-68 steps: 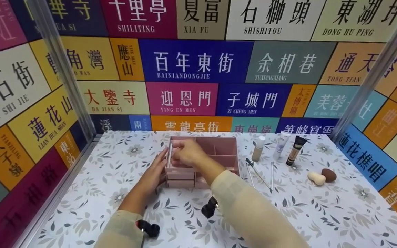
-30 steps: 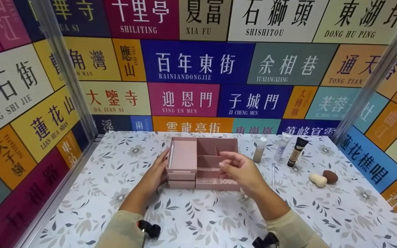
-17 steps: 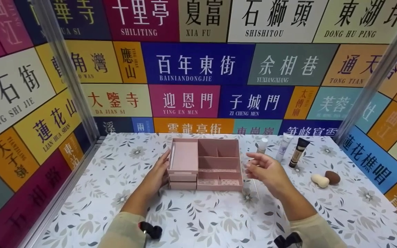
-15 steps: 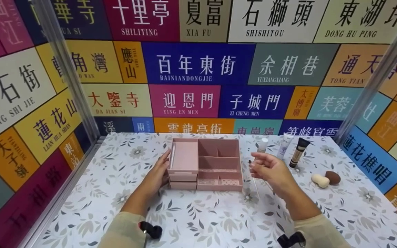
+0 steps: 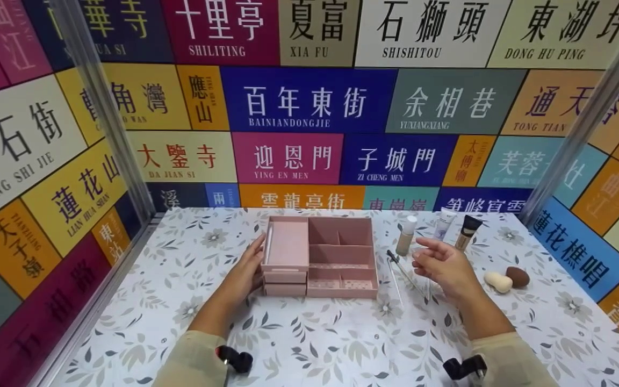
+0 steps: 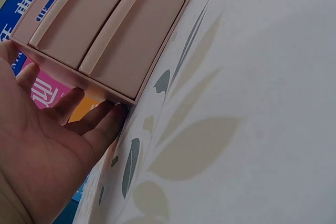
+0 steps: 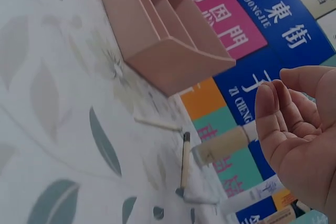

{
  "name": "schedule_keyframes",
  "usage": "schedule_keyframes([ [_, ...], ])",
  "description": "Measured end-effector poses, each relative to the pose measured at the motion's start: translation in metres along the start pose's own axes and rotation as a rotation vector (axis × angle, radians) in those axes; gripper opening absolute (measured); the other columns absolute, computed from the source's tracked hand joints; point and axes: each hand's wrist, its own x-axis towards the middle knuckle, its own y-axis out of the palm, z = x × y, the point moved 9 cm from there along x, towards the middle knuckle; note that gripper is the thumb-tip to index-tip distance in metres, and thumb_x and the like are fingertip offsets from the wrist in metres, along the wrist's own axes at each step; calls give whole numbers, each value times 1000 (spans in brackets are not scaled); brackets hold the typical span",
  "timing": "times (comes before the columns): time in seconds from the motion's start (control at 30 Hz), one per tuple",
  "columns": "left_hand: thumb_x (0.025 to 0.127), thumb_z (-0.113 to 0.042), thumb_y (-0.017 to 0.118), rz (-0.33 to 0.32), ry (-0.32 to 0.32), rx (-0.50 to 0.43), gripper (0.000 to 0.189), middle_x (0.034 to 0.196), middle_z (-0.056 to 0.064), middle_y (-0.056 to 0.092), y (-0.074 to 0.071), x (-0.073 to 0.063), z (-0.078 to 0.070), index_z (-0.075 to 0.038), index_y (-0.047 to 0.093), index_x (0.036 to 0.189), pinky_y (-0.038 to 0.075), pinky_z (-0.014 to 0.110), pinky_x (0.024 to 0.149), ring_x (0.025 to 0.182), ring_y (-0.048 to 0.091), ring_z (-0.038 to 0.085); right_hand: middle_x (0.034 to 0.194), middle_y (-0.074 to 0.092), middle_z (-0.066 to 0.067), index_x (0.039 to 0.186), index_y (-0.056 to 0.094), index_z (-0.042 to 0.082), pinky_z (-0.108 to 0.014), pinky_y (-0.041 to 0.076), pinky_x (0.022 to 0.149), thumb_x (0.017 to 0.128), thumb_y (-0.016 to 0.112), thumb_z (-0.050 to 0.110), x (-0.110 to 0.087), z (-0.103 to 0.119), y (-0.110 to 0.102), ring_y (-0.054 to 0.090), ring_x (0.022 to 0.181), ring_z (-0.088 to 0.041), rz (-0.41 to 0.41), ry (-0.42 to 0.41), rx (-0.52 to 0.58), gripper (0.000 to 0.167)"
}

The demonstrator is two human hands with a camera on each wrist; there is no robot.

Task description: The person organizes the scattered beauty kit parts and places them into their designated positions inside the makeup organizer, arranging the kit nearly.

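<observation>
There's the pink organizer [image 5: 317, 255], our landmark, sitting squarely on the flower-patterned worktop [image 5: 309, 344], its flat-topped drawer section on the left and its open compartments on the right. And look at the left hand [image 5: 244, 275], planted along the organizer's left side: fingers loosely extended, fingertips touching the outer wall, no grip around anything. From the left wrist you see the two drawers [image 6: 110, 27] on the organizer's front, both pushed in. Over to the right of the organizer, well apart from it, hangs the right hand [image 5: 445, 267], fingers softly bent, a gap between thumb and forefinger, nothing held. Between the organizer and that hand lie a dark-tipped brush [image 5: 403, 270] and a thin white stick [image 5: 397, 284], close together and slanting toward the person. Just beyond them, right of the organizer's far half, stands a white-capped bottle [image 5: 406, 237]. Farther right of the organizer come a white tube [image 5: 443, 226] and a black-capped tube [image 5: 468, 232], the right hand hiding the lower part of both. Farthest right of the organizer, a cream sponge [image 5: 497, 281] overlaps a brown sponge [image 5: 517, 277] in our sight; touching or not, I can't tell. Behind the organizer rises a wall of colourful sign panels [image 5: 309, 99].
</observation>
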Motion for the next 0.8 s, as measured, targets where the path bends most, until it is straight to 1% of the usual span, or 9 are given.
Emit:
schedule_keyframes([
  [0.1, 114, -48, 40, 2, -3, -9, 52, 179, 2, 25, 1, 1, 1, -56, 29, 164, 35, 58, 131, 159, 42, 35, 98, 71, 9, 152, 53, 3, -24, 65, 86, 105, 69, 10, 4, -10, -9, 73, 92, -9, -21, 35, -1, 50],
  [0.23, 114, -46, 40, 7, 9, -14, 52, 179, 3, 25, 1, 2, 0, -54, 28, 165, 35, 58, 131, 159, 41, 36, 100, 73, 10, 157, 47, 2, -23, 65, 86, 106, 66, 9, 10, -23, -22, 73, 93, -9, -46, 72, -4, 55],
  [0.43, 115, -46, 39, 7, 3, 4, 52, 179, 2, 24, 0, 2, 1, -54, 28, 165, 33, 58, 131, 160, 39, 35, 98, 74, 10, 153, 52, 6, -23, 65, 81, 103, 72, 13, 17, -45, -40, 74, 90, -9, -87, 143, 15, 55],
  [0.53, 115, -46, 39, 5, 10, 6, 52, 179, 3, 24, 0, 2, 0, -53, 29, 165, 33, 58, 131, 160, 39, 35, 98, 75, 10, 155, 50, 6, -24, 64, 78, 102, 74, 15, 19, -55, -47, 73, 87, -8, -101, 178, 18, 59],
  [0.67, 115, -45, 39, 3, 17, 4, 52, 179, 3, 24, -1, 3, -1, -51, 29, 166, 34, 57, 131, 160, 38, 35, 96, 74, 10, 160, 44, 5, -25, 63, 73, 102, 74, 16, 21, -65, -54, 72, 83, -8, -108, 203, -2, 67],
  [0.8, 115, -45, 39, 10, 18, -8, 53, 179, 4, 23, 0, 3, 0, -50, 28, 166, 34, 57, 131, 160, 38, 35, 94, 75, 7, 162, 40, 2, -26, 63, 71, 103, 72, 14, 22, -72, -58, 72, 80, -9, -107, 207, -9, 69],
])
